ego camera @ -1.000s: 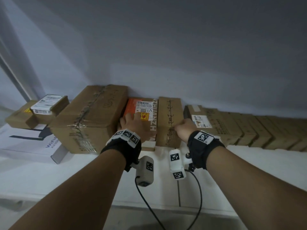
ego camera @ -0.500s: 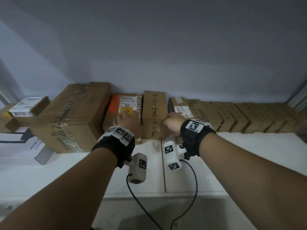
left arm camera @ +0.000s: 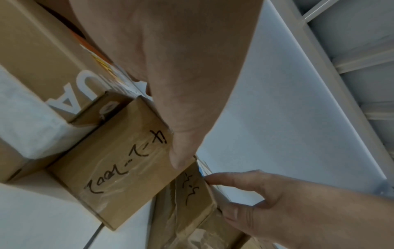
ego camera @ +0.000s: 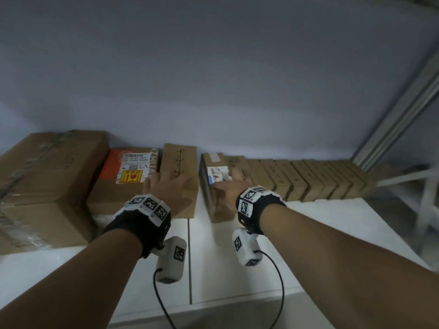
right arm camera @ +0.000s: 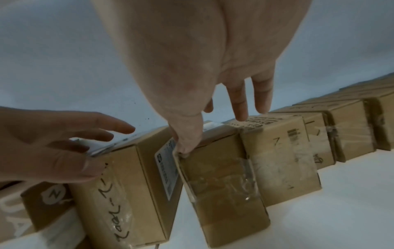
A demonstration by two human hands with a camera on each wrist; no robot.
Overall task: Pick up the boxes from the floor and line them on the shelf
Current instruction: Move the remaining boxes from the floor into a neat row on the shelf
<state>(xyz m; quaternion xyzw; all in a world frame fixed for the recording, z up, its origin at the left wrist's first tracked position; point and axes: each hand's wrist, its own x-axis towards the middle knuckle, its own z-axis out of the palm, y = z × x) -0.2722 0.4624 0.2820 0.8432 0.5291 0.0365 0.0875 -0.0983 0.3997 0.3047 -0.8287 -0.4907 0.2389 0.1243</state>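
White shelf [ego camera: 237, 257] under a pale wall [ego camera: 213, 79], and a row of cardboard boxes ran along the back edge. I had my left hand [ego camera: 166, 188] spread flat, fingers straight, on top of the narrow brown box [ego camera: 180, 162] with black handwriting on its taped face; it stood between the orange-labelled box [ego camera: 128, 172] and a gap. Across that gap, my right hand [ego camera: 228, 188] lay on the labelled box [ego camera: 213, 176], thumb hooked at its front top corner, fingers stretched out over the top and reaching its neighbour. That box tilted slightly and carried a white barcode sticker. Beyond it, the line of small brown boxes [ego camera: 320, 181] stood tight together, touching. A big taped carton [ego camera: 47, 181] sat at far left. Grey metal framing [ego camera: 403, 115] rose on the right.
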